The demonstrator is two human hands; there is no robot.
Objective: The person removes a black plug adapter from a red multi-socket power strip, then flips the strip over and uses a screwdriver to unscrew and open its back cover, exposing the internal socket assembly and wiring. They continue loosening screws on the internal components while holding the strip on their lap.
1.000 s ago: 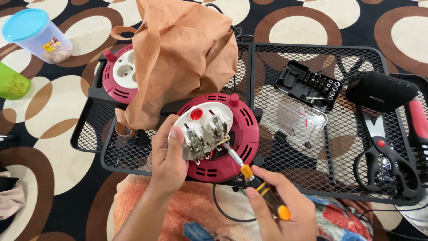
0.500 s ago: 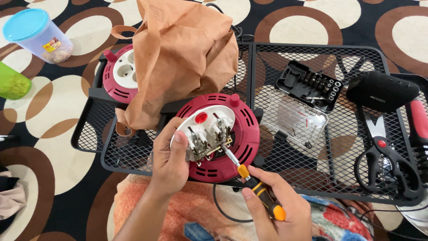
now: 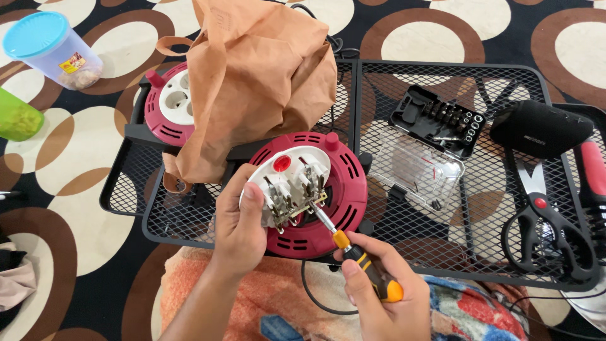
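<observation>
A red round cable reel [image 3: 344, 199] lies on a black mesh table [image 3: 442, 252]. Its white socket plate [image 3: 287, 186] is lifted off, metal contacts facing up. My left hand [image 3: 240, 230] grips that plate by its left edge. My right hand [image 3: 379, 293] holds a black and orange screwdriver [image 3: 360, 262], its metal tip touching the brass strip on the plate's lower right side.
A second red reel [image 3: 167, 104] sits at the back left, partly under a brown paper bag [image 3: 252, 76]. To the right lie a bit case [image 3: 442, 120], black-handled scissors [image 3: 546, 230], a black pouch [image 3: 543, 129]. On the carpet stand a blue-lidded jar [image 3: 47, 50] and green container [image 3: 16, 117].
The socket plate has tilted and shifted slightly left in my left hand. My right hand with the screwdriver has kept its tip at the plate's contacts, moving little.
</observation>
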